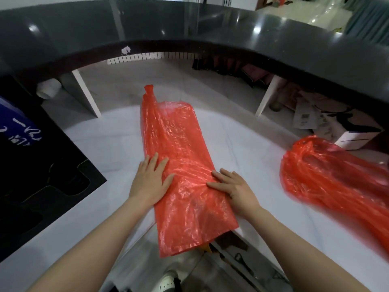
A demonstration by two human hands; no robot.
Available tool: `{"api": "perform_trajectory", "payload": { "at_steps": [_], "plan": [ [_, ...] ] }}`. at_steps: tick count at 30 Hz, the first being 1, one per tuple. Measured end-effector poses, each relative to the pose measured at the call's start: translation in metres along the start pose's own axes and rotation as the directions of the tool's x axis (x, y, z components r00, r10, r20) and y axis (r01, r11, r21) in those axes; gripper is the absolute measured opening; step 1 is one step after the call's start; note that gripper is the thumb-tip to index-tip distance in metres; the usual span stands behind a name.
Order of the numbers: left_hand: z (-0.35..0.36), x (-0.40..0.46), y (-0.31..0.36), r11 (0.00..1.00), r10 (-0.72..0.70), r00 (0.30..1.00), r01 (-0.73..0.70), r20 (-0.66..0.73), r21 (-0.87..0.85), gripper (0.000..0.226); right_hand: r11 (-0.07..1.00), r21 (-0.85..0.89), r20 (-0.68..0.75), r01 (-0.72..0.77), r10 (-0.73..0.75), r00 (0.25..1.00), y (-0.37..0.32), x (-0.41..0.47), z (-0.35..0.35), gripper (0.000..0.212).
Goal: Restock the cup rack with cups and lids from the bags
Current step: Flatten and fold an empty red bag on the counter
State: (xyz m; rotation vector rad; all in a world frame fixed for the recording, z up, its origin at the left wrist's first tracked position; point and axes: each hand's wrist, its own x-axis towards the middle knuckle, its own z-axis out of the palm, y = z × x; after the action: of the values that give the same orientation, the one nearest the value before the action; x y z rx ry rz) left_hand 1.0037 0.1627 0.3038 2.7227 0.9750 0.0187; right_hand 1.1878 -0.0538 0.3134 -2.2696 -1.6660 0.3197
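Both palms flat — left hand (pixel 150 182), right hand (pixel 232 187) — gripping nothing, pressing seemingly empty red bag (pixel 181 165); overhanging end may slide off counter (pixel 101 144).

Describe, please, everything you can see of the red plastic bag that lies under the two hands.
The red plastic bag is thin, translucent, crinkled film. It lies flattened and lengthwise on the white counter, looking empty. Its far end is twisted into narrow handles; its near end hangs past the counter edge. The left hand presses flat on its left edge, the right hand flat on its right edge, both with open fingers. A second red bag lies apart on the right, not touching it.
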Motion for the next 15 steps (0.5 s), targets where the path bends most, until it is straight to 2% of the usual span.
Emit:
{"api": "perform_trajectory", "payload": {
  "at_steps": [3,5,6,8,9,11,12,15],
  "plan": [
    [-0.003,-0.013,-0.004,1.0,-0.009,1.0,0.008,-0.015,-0.016,0.082,1.0,0.026,-0.051,0.001,0.0,0.999,-0.002,-0.001,-0.002,0.048],
    [-0.006,-0.026,-0.008,0.999,0.02,0.997,-0.023,-0.068,-0.036,0.073,0.996,-0.053,-0.147,0.073,-0.08,0.986,-0.008,-0.005,-0.001,0.052],
    [-0.008,-0.034,-0.01,0.996,0.069,0.992,-0.075,-0.107,-0.05,0.068,0.983,-0.122,-0.23,0.14,-0.166,0.959,-0.009,-0.007,0.002,0.05],
    [-0.015,-0.05,-0.01,0.962,0.255,0.955,-0.267,-0.154,-0.063,0.058,0.941,-0.218,-0.342,0.258,-0.321,0.883,-0.006,-0.012,0.005,0.033],
    [-0.018,-0.059,-0.009,0.925,0.364,0.918,-0.377,-0.155,-0.057,0.053,0.927,-0.234,-0.351,0.292,-0.361,0.864,-0.005,-0.013,0.004,0.023],
    [-0.018,-0.075,-0.008,0.851,0.521,0.846,-0.526,-0.111,-0.014,0.054,0.93,-0.214,-0.31,0.3,-0.356,0.882,-0.004,-0.014,0.001,0.021],
    [-0.018,-0.082,-0.008,0.842,0.536,0.84,-0.539,-0.082,-0.013,0.06,0.939,-0.196,-0.284,0.284,-0.332,0.9,-0.004,-0.014,0.001,0.019],
    [-0.02,-0.102,-0.008,0.856,0.513,0.857,-0.515,-0.044,-0.044,0.077,0.962,-0.124,-0.249,0.245,-0.269,0.931,-0.003,-0.016,0.0,0.036]
  ]
}}
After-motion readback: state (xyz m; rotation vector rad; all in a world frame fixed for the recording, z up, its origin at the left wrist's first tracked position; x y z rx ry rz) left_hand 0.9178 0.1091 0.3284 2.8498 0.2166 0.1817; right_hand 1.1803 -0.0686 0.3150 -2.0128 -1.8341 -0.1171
